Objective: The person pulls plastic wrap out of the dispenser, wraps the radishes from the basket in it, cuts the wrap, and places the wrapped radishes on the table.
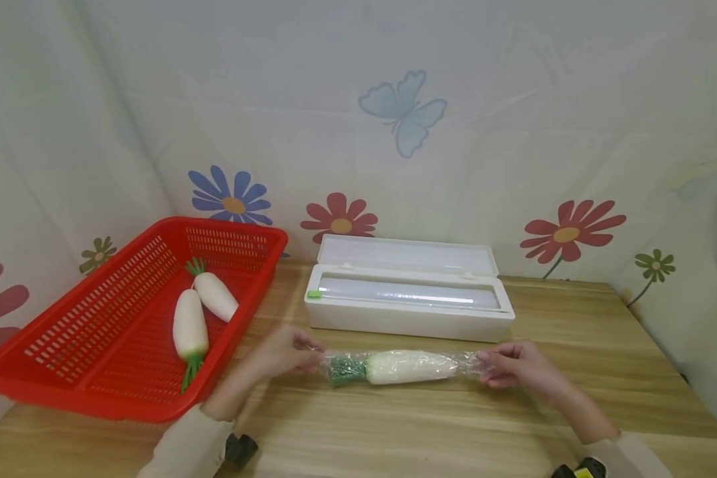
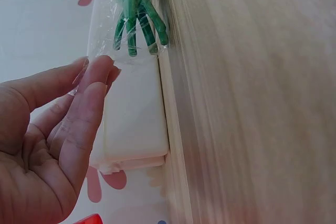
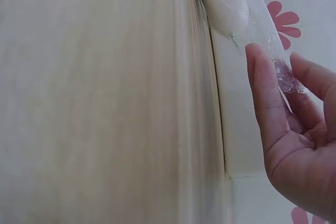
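Left hand [image 1: 288,352] and right hand [image 1: 522,367] pinch clear plastic film [image 1: 467,362] at either end of the tapered white radish [image 1: 409,367]; even tension seems best.

White radish [image 1: 411,367], green leaves [image 1: 348,370]; red basket [image 1: 107,401]; flower-patterned backdrop [image 1: 263,119].

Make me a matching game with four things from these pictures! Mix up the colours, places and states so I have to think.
Things:
1. Basket
2. Wrapped radish
3. Box
4. Butterfly

Matches:
A. Pale blue
B. White and standing open
C. Red, with holes in its sides
D. Between the left hand and the right hand

Right pairs: 1-C, 2-D, 3-B, 4-A
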Tool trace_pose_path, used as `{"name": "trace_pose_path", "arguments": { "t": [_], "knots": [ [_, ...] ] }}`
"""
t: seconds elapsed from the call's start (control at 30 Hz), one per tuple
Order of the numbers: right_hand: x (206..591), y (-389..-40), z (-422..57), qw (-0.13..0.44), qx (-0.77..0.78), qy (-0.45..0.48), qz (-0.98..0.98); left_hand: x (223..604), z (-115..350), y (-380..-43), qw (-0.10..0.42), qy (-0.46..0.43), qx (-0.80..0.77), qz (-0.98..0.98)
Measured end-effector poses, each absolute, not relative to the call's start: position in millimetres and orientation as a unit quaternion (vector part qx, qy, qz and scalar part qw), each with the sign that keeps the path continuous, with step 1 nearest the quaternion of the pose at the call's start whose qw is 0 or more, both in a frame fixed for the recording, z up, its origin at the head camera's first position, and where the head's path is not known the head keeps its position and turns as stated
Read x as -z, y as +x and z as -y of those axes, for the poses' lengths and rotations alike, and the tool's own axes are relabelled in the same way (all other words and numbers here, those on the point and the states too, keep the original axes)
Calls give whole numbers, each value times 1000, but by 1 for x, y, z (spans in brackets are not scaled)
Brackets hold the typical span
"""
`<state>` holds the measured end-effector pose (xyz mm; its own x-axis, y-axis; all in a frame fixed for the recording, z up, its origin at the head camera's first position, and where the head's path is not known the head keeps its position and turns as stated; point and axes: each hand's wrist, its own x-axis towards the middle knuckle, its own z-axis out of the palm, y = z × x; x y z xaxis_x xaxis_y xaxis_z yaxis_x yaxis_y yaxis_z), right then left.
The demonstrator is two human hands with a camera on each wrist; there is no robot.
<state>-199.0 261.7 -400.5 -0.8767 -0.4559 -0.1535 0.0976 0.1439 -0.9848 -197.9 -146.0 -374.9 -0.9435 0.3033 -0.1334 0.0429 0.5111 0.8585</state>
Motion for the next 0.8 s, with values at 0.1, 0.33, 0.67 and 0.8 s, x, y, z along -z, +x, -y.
{"name": "trace_pose_path", "arguments": {
  "t": [0.1,0.33,0.67,0.8],
  "knots": [
    [400,-199,-260,206,644,-128,-725,377,146,-199,131,101,-486,-858],
    [401,-199,-257,191,634,-122,-739,378,146,-202,128,106,-487,-858],
    [399,-199,-260,213,660,-122,-710,378,149,-200,135,116,-487,-855],
    [400,-199,-262,218,667,-140,-698,377,149,-199,137,132,-471,-861]
  ]
}}
